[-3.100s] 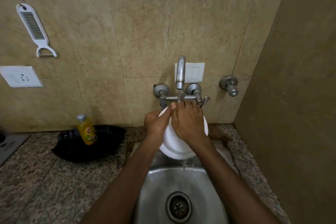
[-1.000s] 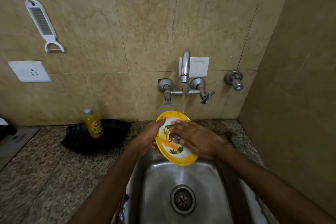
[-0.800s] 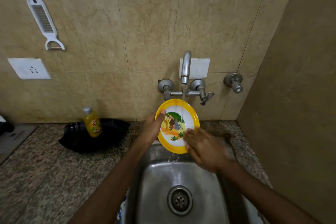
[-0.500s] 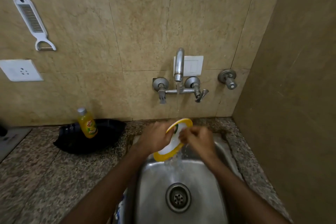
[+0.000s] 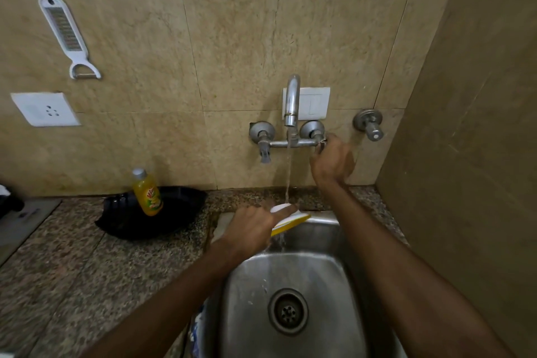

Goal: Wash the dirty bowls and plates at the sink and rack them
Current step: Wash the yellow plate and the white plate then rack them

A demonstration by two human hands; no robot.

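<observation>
My left hand (image 5: 252,230) grips a yellow-rimmed plate (image 5: 290,221) at the back edge of the steel sink (image 5: 290,299). The plate lies nearly flat, edge-on to me, with its white underside up. A thin stream of water falls from the tap (image 5: 291,102) onto the plate and drips into the basin. My right hand (image 5: 331,161) is raised to the wall and its fingers curl round the tap's right handle (image 5: 319,139). The picture side of the plate is hidden.
A black tray (image 5: 174,215) sits on the granite counter (image 5: 87,270) left of the sink, with a yellow dish-soap bottle (image 5: 146,193) standing on it. A second valve (image 5: 369,125) sticks out of the wall right of the tap. A side wall (image 5: 465,154) closes in on the right.
My right hand left the plate and rose to the tap's right handle. My left hand tipped the plate from upright to nearly flat, underside up, under the stream.
</observation>
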